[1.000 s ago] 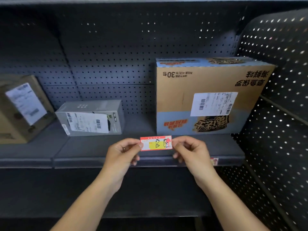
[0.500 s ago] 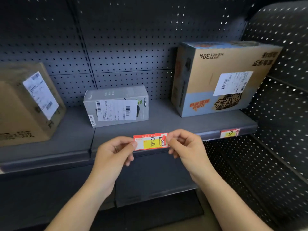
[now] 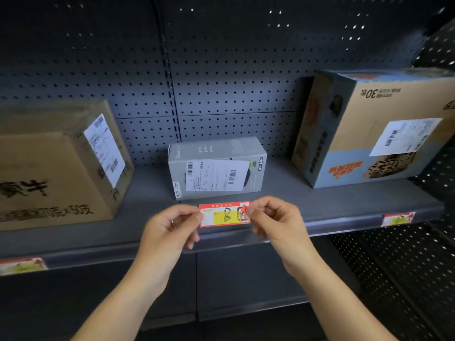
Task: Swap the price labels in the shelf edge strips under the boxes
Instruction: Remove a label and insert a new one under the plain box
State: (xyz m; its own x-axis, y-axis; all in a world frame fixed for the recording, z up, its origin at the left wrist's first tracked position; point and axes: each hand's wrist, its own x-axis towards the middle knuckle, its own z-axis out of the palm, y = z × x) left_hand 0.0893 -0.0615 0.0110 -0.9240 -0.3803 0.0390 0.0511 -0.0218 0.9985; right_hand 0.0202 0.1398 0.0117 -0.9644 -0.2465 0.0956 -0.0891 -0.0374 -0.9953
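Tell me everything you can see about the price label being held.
The label is a small paper-looking rectangle with a red border, a yellow patch, a handwritten B and a red arrow at its right end. It is held level in front of the grey box, above the shelf edge strip, pinched by the left hand and right hand.

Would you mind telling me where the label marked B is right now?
The label is centre frame, pinched at its ends by the left hand and right hand, just below the grey box.

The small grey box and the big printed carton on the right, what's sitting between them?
Nothing: in the head view, bare shelf separates the small grey box from the big printed carton.
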